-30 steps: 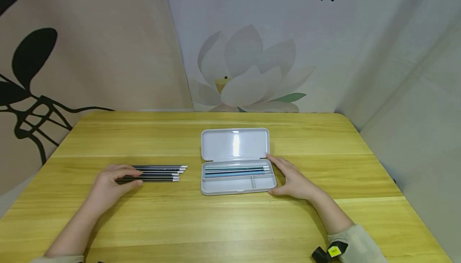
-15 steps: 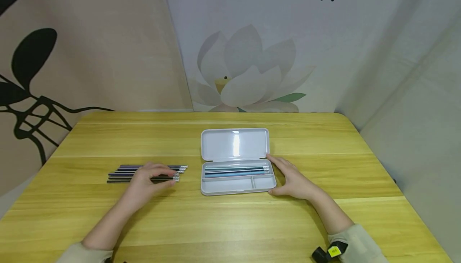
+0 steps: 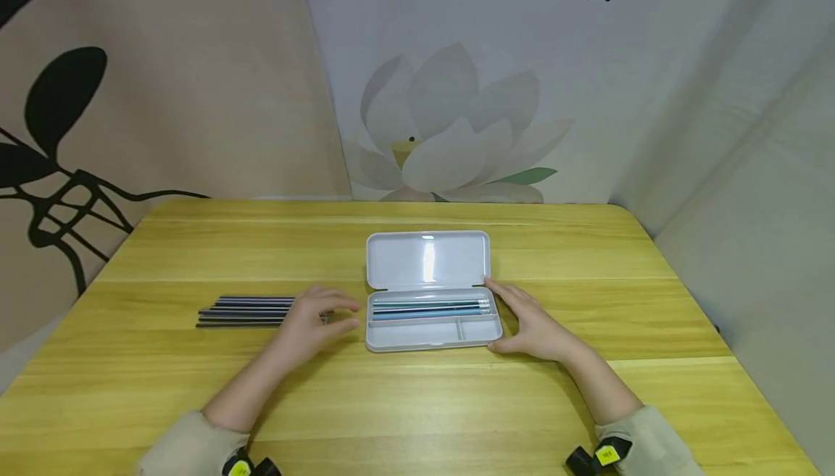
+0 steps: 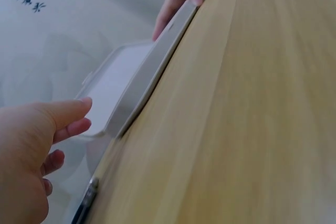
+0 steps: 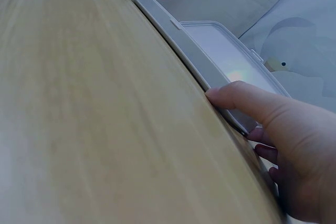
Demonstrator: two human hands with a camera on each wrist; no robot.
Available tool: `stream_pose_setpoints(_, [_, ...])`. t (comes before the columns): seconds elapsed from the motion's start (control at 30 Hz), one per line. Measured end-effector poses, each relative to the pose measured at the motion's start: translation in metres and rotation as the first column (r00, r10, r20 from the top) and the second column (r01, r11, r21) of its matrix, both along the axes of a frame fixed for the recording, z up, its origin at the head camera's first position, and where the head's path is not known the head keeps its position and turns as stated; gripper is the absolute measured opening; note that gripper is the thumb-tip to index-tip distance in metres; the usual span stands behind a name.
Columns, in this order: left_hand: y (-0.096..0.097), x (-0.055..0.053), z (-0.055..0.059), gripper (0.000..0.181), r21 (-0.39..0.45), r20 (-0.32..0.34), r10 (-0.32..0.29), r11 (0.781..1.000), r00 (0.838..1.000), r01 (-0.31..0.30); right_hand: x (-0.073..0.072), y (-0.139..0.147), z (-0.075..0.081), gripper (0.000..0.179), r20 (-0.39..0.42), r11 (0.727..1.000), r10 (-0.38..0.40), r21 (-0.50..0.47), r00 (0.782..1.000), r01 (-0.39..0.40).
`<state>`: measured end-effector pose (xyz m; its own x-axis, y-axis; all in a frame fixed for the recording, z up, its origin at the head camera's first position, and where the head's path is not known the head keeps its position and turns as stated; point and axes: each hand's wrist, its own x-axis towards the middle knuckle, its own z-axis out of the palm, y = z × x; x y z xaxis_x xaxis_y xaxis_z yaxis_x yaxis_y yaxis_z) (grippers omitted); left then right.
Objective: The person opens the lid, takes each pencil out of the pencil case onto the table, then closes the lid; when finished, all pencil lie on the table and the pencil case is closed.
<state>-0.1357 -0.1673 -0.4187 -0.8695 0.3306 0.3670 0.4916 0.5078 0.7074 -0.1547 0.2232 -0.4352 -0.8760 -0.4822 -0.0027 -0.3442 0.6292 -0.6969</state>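
An open white pencil case (image 3: 417,343) lies on the table, its lid (image 3: 398,262) tilted back. Several blue and teal pencils (image 3: 424,309) lie in its rear compartment; the front compartments hold nothing. At the case's right end my right hand (image 3: 536,327) grips it, thumb (image 5: 236,95) at the front corner and index finger at the back. My left hand (image 3: 313,327) hovers just left of the case, fingers loosely bent and apart, holding nothing. Behind it on the left lies a row of dark pencils (image 3: 244,313), whose right ends are mostly hidden by that hand.
The wooden table (image 3: 417,411) ends at a back edge against a printed cloth (image 3: 261,85). Another cloth (image 3: 750,208) hangs along the right side. Small black cameras (image 3: 607,454) are strapped at both sleeves.
From the far end of the dark pencils, my left hand has moved right along the row to near the case. The dark pencils and my right hand stay in place.
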Motion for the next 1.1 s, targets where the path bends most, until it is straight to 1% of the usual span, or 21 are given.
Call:
stream_pose_setpoints(0.27, [0.021,-0.009,0.003,0.022,-0.004,0.070,-0.021,1.000,0.997,0.022,0.000,-0.001,0.002,0.102,0.005,1.000,0.000,0.000,1.000,0.000])
stream_pose_setpoints(0.43, [0.031,-0.015,0.004,0.023,-0.036,0.098,-0.022,0.999,0.995,0.026,0.000,-0.001,0.002,0.103,0.009,1.000,-0.003,0.001,1.000,0.003])
stream_pose_setpoints(0.53, [0.036,-0.019,0.003,0.024,-0.066,0.104,-0.025,0.997,0.994,0.032,0.000,0.000,0.002,0.103,0.008,1.000,-0.002,0.000,1.000,0.002])
stream_pose_setpoints(0.67, [0.042,-0.023,0.003,0.023,-0.102,0.088,-0.034,0.994,0.996,0.042,0.001,0.000,0.003,0.102,0.010,1.000,-0.003,-0.001,1.000,0.003])
stream_pose_setpoints(0.9, [0.049,-0.029,0.003,0.022,-0.159,0.087,-0.038,0.986,0.996,0.051,0.001,0.000,0.002,0.102,0.005,1.000,-0.004,0.002,1.000,0.004])
stream_pose_setpoints(1.1, [0.052,-0.031,0.002,0.024,-0.197,0.089,-0.035,0.979,0.995,0.052,0.001,0.000,0.003,0.102,0.008,1.000,-0.007,0.001,1.000,0.007])
